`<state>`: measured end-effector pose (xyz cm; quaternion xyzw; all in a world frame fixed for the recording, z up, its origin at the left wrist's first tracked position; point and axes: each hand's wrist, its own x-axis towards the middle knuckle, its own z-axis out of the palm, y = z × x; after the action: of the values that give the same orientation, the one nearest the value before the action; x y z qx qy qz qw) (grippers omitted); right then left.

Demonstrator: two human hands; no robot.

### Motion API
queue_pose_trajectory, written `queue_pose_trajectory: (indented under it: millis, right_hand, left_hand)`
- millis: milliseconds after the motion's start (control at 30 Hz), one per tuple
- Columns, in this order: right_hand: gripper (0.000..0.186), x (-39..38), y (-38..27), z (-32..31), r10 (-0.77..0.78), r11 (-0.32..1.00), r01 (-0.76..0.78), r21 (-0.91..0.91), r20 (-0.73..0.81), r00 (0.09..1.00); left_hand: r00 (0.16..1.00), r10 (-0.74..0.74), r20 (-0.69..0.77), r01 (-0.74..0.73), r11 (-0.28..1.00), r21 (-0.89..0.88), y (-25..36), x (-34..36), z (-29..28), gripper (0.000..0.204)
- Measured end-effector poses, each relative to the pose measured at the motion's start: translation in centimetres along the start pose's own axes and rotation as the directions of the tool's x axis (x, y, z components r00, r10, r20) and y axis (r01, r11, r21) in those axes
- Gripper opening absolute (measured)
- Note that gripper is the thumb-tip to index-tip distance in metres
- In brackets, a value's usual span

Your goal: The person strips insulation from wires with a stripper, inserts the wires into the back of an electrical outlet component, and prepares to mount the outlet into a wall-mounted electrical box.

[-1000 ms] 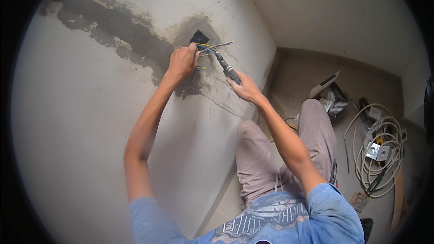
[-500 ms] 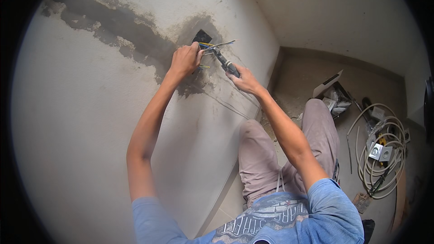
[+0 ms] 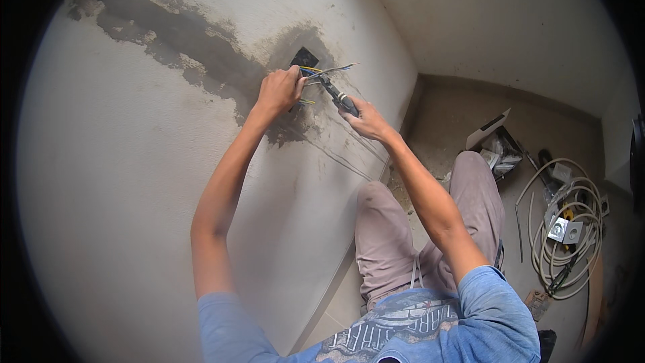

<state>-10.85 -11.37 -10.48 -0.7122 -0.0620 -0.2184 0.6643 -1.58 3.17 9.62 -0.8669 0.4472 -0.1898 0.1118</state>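
My left hand (image 3: pixel 279 92) is closed around a bundle of electrical wires (image 3: pixel 338 69) that comes out of a black wall box (image 3: pixel 305 58). Blue, yellow and grey strands show beyond its fingers, their ends pointing right. In my right hand (image 3: pixel 367 119) is a pair of dark-handled pliers (image 3: pixel 340 99). The jaws reach up to the wires beside my left fingertips; whether they bite on a strand is too small to tell. Just below my left hand, yellowish wire ends (image 3: pixel 307 101) stick out from the wall, their base partly hidden.
Grey patched plaster (image 3: pixel 168 30) runs across the white wall to the box. On the floor at right lie a coiled pale cable (image 3: pixel 598 228), white socket plates (image 3: pixel 572 232), and an open box (image 3: pixel 488 129) of small parts. My bent knees (image 3: pixel 381 208) are close to the wall.
The view has shifted slightly. Both hands keep nearly the same place and grip, with the pliers still at the wires.
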Motion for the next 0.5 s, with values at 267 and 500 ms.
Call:
queue_pose_trajectory:
  millis: [267, 500]
  right_hand:
    - [0.021, 0.14, -0.24, -0.38, 0.003, 1.0, -0.003, -0.01, 0.063, 0.998]
    - [0.029, 0.31, 0.69, 0.28, -0.031, 0.923, -0.044, 0.383, 0.189, 0.981]
  left_hand:
    - [1.0, -0.004, 0.005, 0.004, 1.0, 0.014, -0.15, -0.17, 0.04, 0.027]
    - [0.999, -0.024, 0.046, 0.024, 1.0, 0.004, -0.28, 0.27, -0.15, 0.027]
